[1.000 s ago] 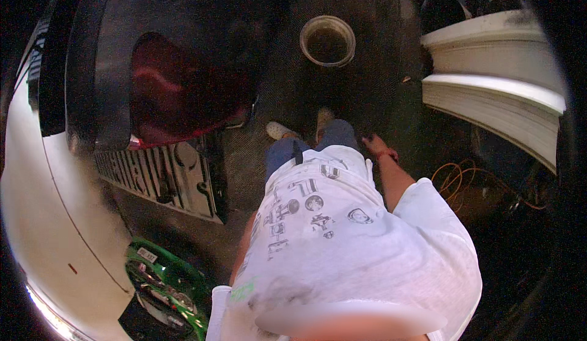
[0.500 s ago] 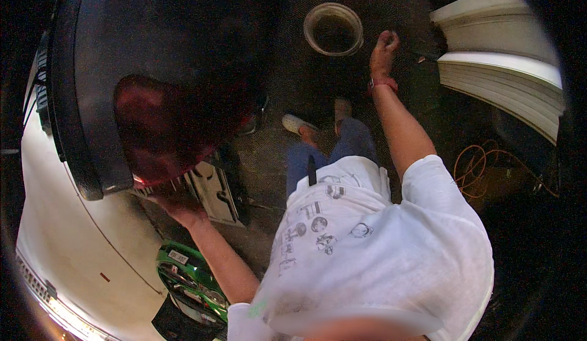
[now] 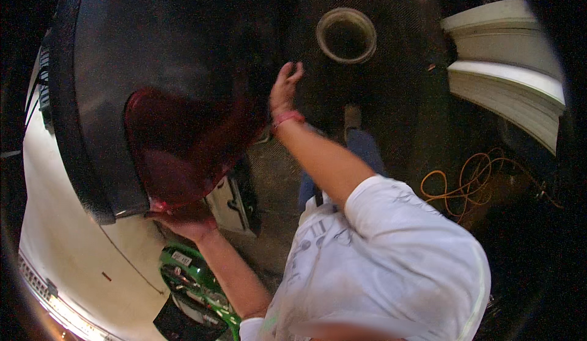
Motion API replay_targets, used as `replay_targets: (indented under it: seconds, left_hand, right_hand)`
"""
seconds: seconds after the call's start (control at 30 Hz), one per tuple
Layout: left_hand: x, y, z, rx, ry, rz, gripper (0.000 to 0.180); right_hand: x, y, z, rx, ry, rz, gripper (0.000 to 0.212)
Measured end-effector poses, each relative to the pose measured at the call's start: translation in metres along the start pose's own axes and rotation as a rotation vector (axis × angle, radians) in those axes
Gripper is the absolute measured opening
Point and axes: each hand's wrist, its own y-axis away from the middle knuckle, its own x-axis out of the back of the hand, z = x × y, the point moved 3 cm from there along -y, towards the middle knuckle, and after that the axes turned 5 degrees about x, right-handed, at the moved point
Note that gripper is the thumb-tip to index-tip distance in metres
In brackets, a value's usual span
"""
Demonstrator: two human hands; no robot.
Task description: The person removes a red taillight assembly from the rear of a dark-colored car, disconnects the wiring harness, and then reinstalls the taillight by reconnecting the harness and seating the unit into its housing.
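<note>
A large red tail light (image 3: 177,139) sits at the corner of a dark vehicle body (image 3: 183,23) on my left. My left hand (image 3: 186,220) cups the light's near lower edge, its fingers along the rim and partly lost in the red glow. Raised beside the dark body is my right hand (image 3: 285,90), a red band (image 3: 288,117) round its wrist. Its fingers are apart and hold nothing. I cannot tell whether it touches the body.
A round pale bucket (image 3: 321,32) stands on the dark floor ahead. White curved panels (image 3: 507,75) lean at the right, with an orange cord (image 3: 465,182) coiled below. A green machine (image 3: 189,267) and a pale panel with cut-outs (image 3: 229,206) are near my left arm.
My right hand has swung left from beside the bucket to near the dark vehicle body. My left hand stays at the tail light's edge. The view has shifted slightly.
</note>
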Motion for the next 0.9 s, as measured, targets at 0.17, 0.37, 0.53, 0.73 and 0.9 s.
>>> replay_targets:
  seconds: [0.17, 0.37, 0.53, 0.73, 0.9]
  left_hand:
    - [0.007, -0.026, -0.003, 0.003, 0.043, -0.085, 0.082]
    - [-0.002, -0.067, -0.018, -0.092, 0.048, -0.236, 0.073]
    - [-0.010, -0.084, -0.028, -0.115, 0.041, -0.326, 0.080]
    - [-0.014, -0.091, -0.039, -0.070, 0.118, -0.170, 0.091]
    - [-0.004, -0.099, -0.034, -0.084, 0.058, -0.227, 0.082]
  right_hand:
    - [0.016, -0.043, -0.040, 0.162, 0.051, 0.096, 0.085]
    - [-0.038, -0.064, -0.116, 0.334, -0.098, 0.012, 0.086]
    - [-0.089, -0.019, -0.203, 0.739, -0.226, 0.027, 0.086]
    - [-0.144, 0.049, -0.202, 0.924, -0.036, -0.337, 0.072]
    - [-0.110, -0.008, -0.201, 0.823, -0.110, -0.161, 0.068]
